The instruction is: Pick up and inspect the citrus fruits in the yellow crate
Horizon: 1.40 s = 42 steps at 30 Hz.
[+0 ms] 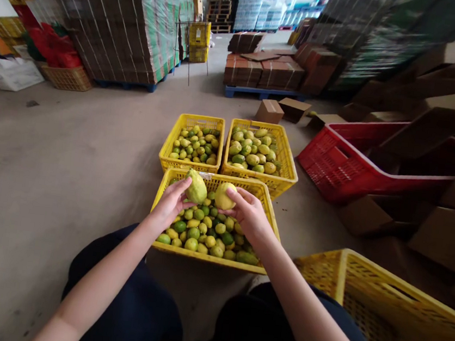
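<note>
My left hand (172,202) grips a large green-yellow lemon (196,187), its thumb on the upper left side. Wrapped round the right side of a rounder, paler yellow lemon (223,196) is my right hand (245,210). Both fruits are held side by side, slightly apart, above the near yellow crate (211,259), which holds many green and yellow lemons. Behind it stand two more yellow crates, the back left crate (189,165) with smaller fruit and the back right crate (289,169) with larger ones.
At the right are a red crate (335,161) with cardboard inside and another yellow crate (343,271) near my leg. Open cardboard boxes lie around the red crate. Stacked flat cartons (282,72) sit on a blue pallet ahead. Wrapped stacks stand on both sides.
</note>
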Motion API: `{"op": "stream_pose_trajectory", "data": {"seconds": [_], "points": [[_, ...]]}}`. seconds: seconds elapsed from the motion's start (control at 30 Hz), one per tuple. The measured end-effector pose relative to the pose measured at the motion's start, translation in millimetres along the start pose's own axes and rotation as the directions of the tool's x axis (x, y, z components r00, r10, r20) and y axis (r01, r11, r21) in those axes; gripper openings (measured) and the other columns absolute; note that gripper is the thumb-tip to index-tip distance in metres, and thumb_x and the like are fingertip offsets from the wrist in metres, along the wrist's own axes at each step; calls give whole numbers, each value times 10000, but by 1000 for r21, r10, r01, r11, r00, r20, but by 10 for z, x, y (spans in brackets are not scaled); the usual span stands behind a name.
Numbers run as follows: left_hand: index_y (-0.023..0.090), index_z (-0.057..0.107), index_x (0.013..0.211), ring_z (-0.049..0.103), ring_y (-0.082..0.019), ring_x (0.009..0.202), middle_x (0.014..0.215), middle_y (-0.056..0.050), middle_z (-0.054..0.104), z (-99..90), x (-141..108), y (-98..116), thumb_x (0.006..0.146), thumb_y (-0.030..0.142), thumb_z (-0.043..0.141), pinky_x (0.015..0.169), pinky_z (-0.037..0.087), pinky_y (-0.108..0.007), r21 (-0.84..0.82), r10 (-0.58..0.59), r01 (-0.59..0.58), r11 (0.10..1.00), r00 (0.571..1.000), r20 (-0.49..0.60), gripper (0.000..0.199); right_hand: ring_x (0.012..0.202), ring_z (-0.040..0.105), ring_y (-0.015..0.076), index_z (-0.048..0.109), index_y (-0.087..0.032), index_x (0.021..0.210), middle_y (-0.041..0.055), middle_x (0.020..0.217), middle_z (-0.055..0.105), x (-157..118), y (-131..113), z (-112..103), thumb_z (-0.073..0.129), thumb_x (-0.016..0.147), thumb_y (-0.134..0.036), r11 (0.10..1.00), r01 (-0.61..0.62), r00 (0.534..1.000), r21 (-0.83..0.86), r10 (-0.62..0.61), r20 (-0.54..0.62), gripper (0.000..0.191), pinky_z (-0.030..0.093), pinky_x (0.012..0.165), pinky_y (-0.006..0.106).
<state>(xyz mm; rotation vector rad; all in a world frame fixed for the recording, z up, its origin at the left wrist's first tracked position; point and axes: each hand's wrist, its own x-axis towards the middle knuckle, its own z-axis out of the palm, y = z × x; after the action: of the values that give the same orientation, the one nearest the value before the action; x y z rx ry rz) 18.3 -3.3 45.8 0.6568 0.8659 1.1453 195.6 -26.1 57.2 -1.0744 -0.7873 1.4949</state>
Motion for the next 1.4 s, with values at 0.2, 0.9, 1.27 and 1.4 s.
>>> {"op": "stream_pose_trajectory", "data": {"seconds": [0.2, 0.9, 1.27, 1.4], "points": [[117, 578, 1071, 619, -252, 952, 1053, -141, 636, -11, -7, 53, 836, 317, 482, 764, 538, -367, -284, -214, 267, 921, 955, 205, 323, 567, 584, 137, 625, -143, 719, 62, 688, 660, 66, -20, -32, 578, 658, -252, 938, -221, 974, 265, 225, 18, 134, 500, 511, 231], [151, 514, 659, 495, -83, 421, 540, 18, 498, -22, 12, 101, 760, 457, 535, 380, 397, -187, -303, -362, 397, 866, 917, 165, 323, 328, 411, 95, 509, -171, 600, 10, 488, 534, 141, 73, -119, 544, 661, -270, 908, -270, 963, 322, 263, 64, 121, 217, 245, 188], [144, 549, 679, 528, -110, 464, 569, -1, 530, 28, -21, 130, 746, 463, 567, 422, 420, -224, -135, -266, 301, 944, 937, 227, 326, 391, 472, 97, 551, -163, 659, 8, 539, 560, 148, 92, -104, 580, 712, -351, 923, -310, 950, 226, 305, 58, 197, 275, 276, 180], [146, 575, 755, 556, -99, 546, 655, -1, 567, 55, -29, 125, 714, 454, 631, 503, 467, -222, -211, -199, 219, 953, 974, 112, 316, 398, 457, 79, 570, -170, 670, -10, 565, 570, 134, 93, -65, 688, 638, -307, 948, -256, 965, 188, 263, -12, 184, 299, 283, 181]]}}
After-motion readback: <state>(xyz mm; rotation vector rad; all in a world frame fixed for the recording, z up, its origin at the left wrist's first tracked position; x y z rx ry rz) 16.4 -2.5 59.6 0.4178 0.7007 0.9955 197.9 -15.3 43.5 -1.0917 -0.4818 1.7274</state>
